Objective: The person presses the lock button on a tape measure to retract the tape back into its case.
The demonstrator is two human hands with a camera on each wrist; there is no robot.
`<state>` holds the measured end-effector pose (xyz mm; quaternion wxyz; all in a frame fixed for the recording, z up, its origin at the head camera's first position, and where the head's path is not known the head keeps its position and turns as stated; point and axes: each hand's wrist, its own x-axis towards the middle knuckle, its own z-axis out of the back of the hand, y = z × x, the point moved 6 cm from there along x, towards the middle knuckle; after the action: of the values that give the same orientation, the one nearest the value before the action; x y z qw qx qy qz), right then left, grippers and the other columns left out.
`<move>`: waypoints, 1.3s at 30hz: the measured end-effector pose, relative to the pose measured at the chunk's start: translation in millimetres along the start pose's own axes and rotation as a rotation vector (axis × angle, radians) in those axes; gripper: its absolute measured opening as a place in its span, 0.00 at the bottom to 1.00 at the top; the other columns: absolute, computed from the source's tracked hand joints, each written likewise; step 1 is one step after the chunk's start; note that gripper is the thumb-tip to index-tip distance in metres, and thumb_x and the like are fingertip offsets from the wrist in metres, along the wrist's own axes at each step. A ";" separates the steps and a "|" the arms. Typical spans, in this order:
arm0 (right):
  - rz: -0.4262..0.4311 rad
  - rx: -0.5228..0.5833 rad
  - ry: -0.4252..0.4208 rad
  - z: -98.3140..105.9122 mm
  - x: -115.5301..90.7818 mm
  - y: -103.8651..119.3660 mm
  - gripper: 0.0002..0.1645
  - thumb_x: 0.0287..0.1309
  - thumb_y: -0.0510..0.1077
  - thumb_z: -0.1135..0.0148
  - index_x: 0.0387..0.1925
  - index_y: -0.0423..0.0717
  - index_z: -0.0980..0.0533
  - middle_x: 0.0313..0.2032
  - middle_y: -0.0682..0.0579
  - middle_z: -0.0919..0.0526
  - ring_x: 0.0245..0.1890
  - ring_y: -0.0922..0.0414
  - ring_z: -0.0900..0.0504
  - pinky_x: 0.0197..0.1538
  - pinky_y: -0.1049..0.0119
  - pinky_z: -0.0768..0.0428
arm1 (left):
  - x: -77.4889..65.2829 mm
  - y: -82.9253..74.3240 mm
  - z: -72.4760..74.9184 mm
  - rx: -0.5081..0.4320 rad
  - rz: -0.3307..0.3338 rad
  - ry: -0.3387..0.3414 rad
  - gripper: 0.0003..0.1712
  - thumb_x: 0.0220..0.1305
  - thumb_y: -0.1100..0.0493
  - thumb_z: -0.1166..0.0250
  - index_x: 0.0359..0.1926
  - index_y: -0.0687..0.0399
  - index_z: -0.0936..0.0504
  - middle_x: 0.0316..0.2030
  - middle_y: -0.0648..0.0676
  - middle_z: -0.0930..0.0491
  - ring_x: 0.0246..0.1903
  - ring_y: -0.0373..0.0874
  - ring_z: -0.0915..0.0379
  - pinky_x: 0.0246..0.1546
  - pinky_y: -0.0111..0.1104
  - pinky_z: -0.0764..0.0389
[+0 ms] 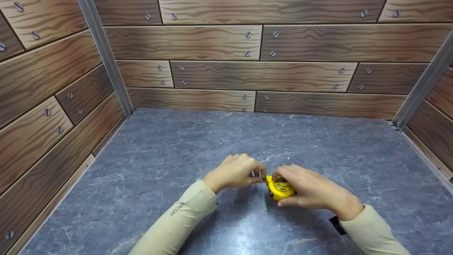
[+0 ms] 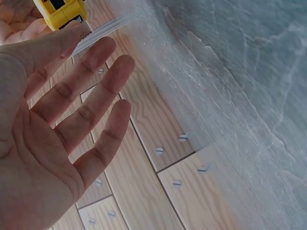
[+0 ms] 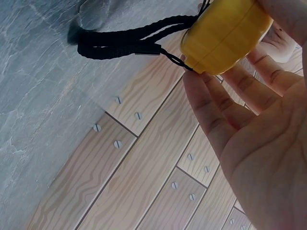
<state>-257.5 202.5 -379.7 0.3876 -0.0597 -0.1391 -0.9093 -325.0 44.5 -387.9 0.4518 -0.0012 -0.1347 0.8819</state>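
A yellow tape measure is held up over the tabletop between the two hands. My right hand grips its case, fingers over the top and thumb on the near side. In the right wrist view, a black wrist strap hangs from the yellow case. At the mouth of the case, my left hand pinches the tape's end between thumb and index finger. The left wrist view shows its other fingers spread and loosely bent, with the case just beyond the thumb tip. The pinched end is mostly hidden by the thumb.
Beneath the hands lies a grey-blue marbled tabletop. Wood-plank-patterned panels wall the back and both sides, with metal posts at the corners. A small dark piece shows by the right sleeve.
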 end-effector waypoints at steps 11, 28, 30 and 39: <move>-0.006 -0.006 0.000 -0.4 0.9 0.5 0.33 0.55 0.55 0.17 0.56 0.52 0.25 0.51 0.57 0.16 0.49 0.58 0.18 0.55 0.53 0.14 | 0.3 0.7 -0.6 -0.009 0.001 -0.010 0.03 0.72 0.52 0.28 0.44 0.39 0.10 0.42 0.41 0.07 0.39 0.35 0.12 0.37 0.32 0.14; -0.001 0.014 0.016 -0.8 2.0 -1.5 0.32 0.55 0.56 0.17 0.54 0.53 0.25 0.49 0.58 0.17 0.47 0.60 0.19 0.54 0.54 0.14 | -2.8 5.6 4.1 0.043 0.013 -0.052 0.05 0.72 0.49 0.28 0.39 0.42 0.13 0.39 0.43 0.08 0.35 0.37 0.15 0.32 0.32 0.17; -0.006 0.016 0.019 -1.0 3.4 -3.8 0.31 0.55 0.56 0.17 0.54 0.53 0.25 0.49 0.58 0.17 0.47 0.60 0.19 0.54 0.54 0.14 | -3.3 6.6 3.9 0.042 0.015 -0.047 0.05 0.73 0.49 0.29 0.40 0.42 0.13 0.40 0.43 0.08 0.36 0.38 0.13 0.33 0.33 0.16; -0.078 0.025 0.067 -13.8 17.3 -24.3 0.32 0.54 0.58 0.17 0.53 0.52 0.25 0.50 0.56 0.15 0.48 0.57 0.17 0.55 0.51 0.15 | -11.7 19.4 7.0 0.018 0.057 -0.039 0.05 0.73 0.48 0.29 0.40 0.39 0.12 0.40 0.42 0.07 0.38 0.37 0.12 0.37 0.36 0.14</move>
<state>-287.1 202.5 -394.2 0.3571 -0.0189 -0.1394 -0.9234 -334.4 22.7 -387.2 0.4237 0.0161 -0.1355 0.8955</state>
